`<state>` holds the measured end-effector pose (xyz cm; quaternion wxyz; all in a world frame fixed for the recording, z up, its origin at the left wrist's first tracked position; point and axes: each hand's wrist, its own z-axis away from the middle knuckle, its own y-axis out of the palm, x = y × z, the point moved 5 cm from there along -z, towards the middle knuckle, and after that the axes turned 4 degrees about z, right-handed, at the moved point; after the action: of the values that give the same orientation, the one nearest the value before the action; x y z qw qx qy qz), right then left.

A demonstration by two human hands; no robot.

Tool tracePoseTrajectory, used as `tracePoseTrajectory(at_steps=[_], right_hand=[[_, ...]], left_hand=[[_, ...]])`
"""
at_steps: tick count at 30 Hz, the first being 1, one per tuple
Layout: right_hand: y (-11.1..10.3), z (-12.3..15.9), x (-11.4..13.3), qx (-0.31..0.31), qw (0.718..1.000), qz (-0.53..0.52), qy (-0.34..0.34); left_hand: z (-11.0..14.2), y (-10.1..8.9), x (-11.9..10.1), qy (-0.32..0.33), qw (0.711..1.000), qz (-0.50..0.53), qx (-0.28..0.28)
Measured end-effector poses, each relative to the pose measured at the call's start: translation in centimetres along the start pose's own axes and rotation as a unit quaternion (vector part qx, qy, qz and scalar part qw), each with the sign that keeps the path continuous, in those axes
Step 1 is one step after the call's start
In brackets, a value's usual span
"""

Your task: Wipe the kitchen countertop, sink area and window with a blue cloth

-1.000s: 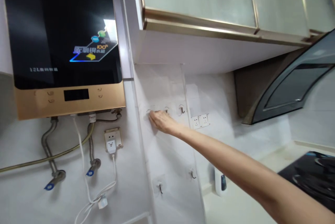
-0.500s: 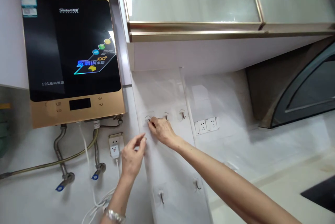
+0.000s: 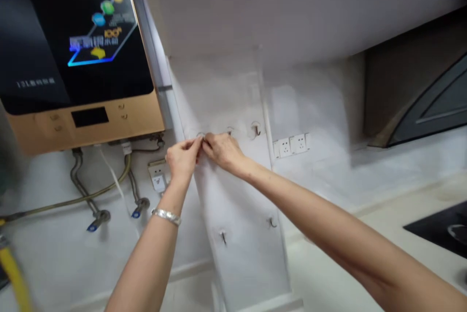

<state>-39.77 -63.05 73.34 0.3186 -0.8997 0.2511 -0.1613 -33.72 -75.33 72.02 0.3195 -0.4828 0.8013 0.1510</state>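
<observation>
On the white wall panel my right hand and my left hand meet at a small adhesive wall hook. Fingertips of both hands pinch at this hook, which they mostly hide. Blur stops me seeing exactly what they grip. Two more hooks, a metal hook and a metal hook, sit in the same row to the right. Lower down are a hook and a hook. A silver bracelet circles my left wrist.
A black and gold water heater hangs at left, with pipes and a wall socket beneath it. A double socket sits right of the hooks. A cooktop lies on the counter at right, below a range hood.
My left hand has risen and moved right to join my right hand at the hook. The view has tilted down, pushing the cabinets out of frame.
</observation>
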Motion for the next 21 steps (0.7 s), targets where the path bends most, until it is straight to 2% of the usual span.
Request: tracePoseTrajectory(at_steps=[2, 5, 8, 10, 15, 21], right_hand=[[0.5, -0.1, -0.6, -0.027, 0.999, -0.036, 0.006], [1.6, -0.1, -1.4, -0.052, 0.989, -0.142, -0.004], [2.4, 0.1, -2.1, -0.058, 0.965, -0.255, -0.02], [2.6, 0.4, -2.3, -0.065, 0.955, -0.289, -0.016], [2.3, 0.8, -1.8, -0.102, 0.968, -0.23, 0.006], [2.3, 0.4, -1.3, -0.15, 0.975, -0.162, 0.032]], left_hand=[[-0.4, 0.3, 0.2, -0.011, 1.0, 0.003, 0.028], [-0.8, 0.7, 0.4, -0.016, 0.998, 0.002, 0.059], [-1.0, 0.8, 0.3, -0.015, 0.998, 0.002, 0.055], [-0.9, 0.9, 0.2, -0.015, 0.998, 0.001, 0.06], [-0.7, 0.8, -0.2, -0.012, 0.996, 0.02, 0.091], [-0.8, 0.4, 0.0, -0.026, 0.995, 0.033, 0.092]])
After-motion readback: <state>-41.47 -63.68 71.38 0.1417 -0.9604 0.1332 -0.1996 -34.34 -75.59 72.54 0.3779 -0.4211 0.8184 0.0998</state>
